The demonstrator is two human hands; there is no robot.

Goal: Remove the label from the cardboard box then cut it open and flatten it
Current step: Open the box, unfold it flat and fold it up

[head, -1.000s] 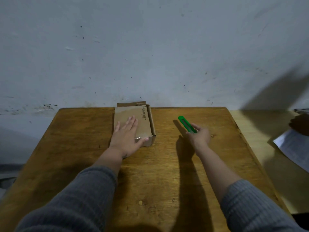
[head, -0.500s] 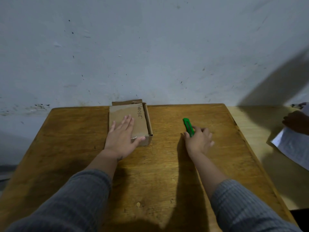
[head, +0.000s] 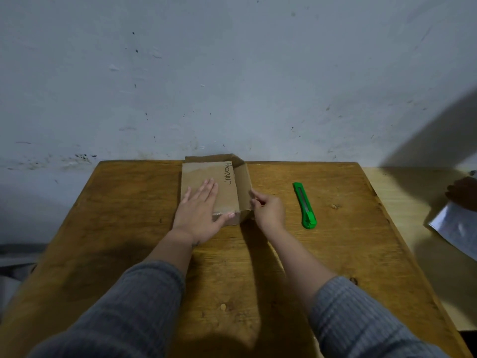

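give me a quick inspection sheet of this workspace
surface: wooden table, set against a wall
job's things: cardboard box at the far edge with handwriting on top; green utility knife lying to its right, untouched
clutter: nothing seen
hands: left hand flat on the box top; right hand pinching the box's right side flap
cables: nothing seen
surroundings: scuffed pale wall; second, lighter table on the right with papers and another person's hand

A brown cardboard box with handwritten lettering lies flat at the desk's far edge. A green utility knife lies to its right.
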